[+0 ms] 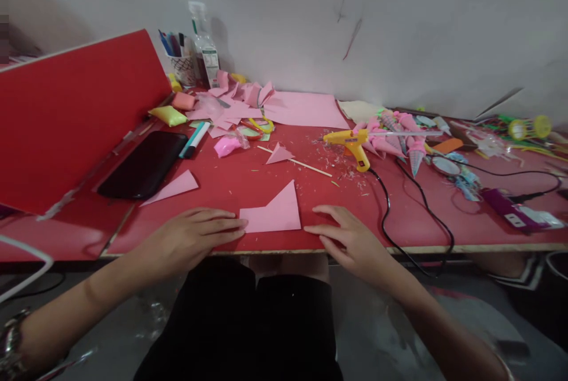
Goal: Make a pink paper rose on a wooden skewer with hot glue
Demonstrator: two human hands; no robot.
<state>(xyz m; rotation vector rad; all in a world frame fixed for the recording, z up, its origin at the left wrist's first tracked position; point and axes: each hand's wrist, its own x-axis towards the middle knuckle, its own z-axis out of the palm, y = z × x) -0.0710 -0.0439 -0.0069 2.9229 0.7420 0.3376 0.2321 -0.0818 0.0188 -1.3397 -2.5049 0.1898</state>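
A pink paper piece (274,213), partly folded with a pointed corner, lies flat near the front edge of the red table (248,183). My left hand (191,236) rests palm down at its left edge, fingertips touching the paper. My right hand (348,236) lies just right of the paper, fingers spread, tips at its right edge. Neither hand grips anything.
A black phone (144,163), a pink triangle (173,187), a small folded pink piece on a thin stick (279,154), a yellow glue gun (350,141) with black cord, pink paper scraps (239,103), pink cones (399,135), a leaning red board (66,115) and a pen cup (181,61).
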